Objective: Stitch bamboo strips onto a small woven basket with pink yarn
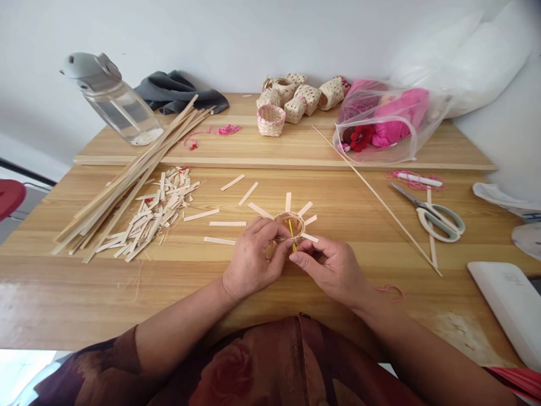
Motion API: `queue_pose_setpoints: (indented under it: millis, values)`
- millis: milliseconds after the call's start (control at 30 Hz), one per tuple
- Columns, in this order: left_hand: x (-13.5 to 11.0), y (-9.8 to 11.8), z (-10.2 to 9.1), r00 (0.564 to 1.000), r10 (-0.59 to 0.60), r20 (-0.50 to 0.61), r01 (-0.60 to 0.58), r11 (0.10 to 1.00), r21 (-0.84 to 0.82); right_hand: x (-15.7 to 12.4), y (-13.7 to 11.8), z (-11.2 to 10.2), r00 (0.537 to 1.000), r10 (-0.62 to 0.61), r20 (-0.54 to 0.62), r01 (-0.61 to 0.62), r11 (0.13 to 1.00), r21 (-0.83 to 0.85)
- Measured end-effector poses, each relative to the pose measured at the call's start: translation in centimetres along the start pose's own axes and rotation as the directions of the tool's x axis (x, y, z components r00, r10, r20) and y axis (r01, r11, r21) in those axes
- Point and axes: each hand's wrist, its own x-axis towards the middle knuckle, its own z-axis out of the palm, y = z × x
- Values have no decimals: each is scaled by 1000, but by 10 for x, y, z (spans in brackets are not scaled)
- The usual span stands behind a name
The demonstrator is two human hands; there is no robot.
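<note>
Through the head view I have a small round woven basket point(285, 223) at the middle of the bench point(203, 304), its tan mouth tilted toward me and flat pale strips point(288, 202) fanning out from its rim like rays. A slim yellow stick point(291, 226) crosses the near side of the opening, its lower end dropping below the rim.

The left hand point(256, 248) has thumb and forefinger pinching the near rim of the basket. The right hand point(333, 268) comes in from the other side, fingers curled, thumb tip beside the stick's lower end; I cannot tell whether they grip the stick or the rim.

Left of them I see loose flat strips point(202, 215), a heap of short offcuts point(160, 220) and a bundle of long slats point(135, 180). Grey-handled scissors point(420, 204) lie at the right. Along the raised back ledge point(245, 149) stand a water bottle point(122, 110), a cluster of little woven baskets point(306, 100) and a clear zip bag point(415, 138) of pink material, against a pale wall point(236, 45).
</note>
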Motion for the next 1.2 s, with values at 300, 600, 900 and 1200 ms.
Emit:
queue_pose_setpoints:
  millis: [300,600,900,1200]
  values:
    - [-1,-4,-2,963,213,163,-249,937,245,9,-13,-20,832,-524,-183,248,647,-721]
    - [-3,-2,-3,916,332,225,-390,870,302,10,-27,-2,971,-230,-64,118,696,-708]
    - [-3,2,-5,923,315,222,-351,925,148,33,-58,-21,875,-333,-351,272,939,-212]
    - [7,-6,-16,973,80,218,-48,988,-148,38,-100,-47,991,18,-135,60,832,551]
